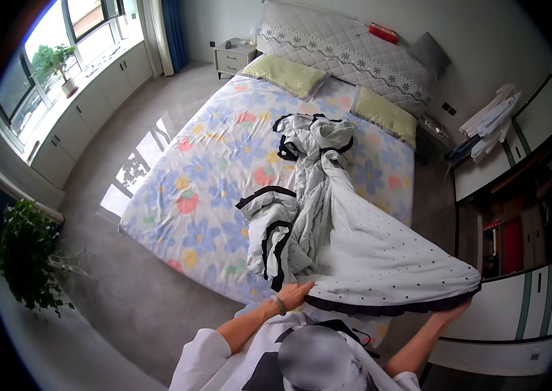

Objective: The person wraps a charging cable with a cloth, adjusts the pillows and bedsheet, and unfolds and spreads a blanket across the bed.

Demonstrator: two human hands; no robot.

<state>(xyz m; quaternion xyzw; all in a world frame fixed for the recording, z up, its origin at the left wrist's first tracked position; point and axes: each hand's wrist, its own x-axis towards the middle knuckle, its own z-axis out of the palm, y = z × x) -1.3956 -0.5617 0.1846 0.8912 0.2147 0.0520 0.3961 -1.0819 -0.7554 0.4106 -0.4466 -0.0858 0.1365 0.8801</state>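
Note:
A white dotted quilt with a black ruffled border (380, 254) lies bunched along the middle of the bed and fans out toward me. My left hand (294, 295), with a bracelet at the wrist, is closed on its near edge. Out to the right, my right hand (453, 313) grips the quilt's corner from below. Between the two hands the dark border hangs slightly curved. Under the quilt is a flower-print sheet (204, 189) on the mattress.
Two green pillows (289, 75) (385, 116) lie near the padded headboard (341, 49). A nightstand (233, 58) is at the back left. Clothes (494, 120) hang by a wardrobe (523, 306) on the right. A leafy plant (28, 254) stands at the left.

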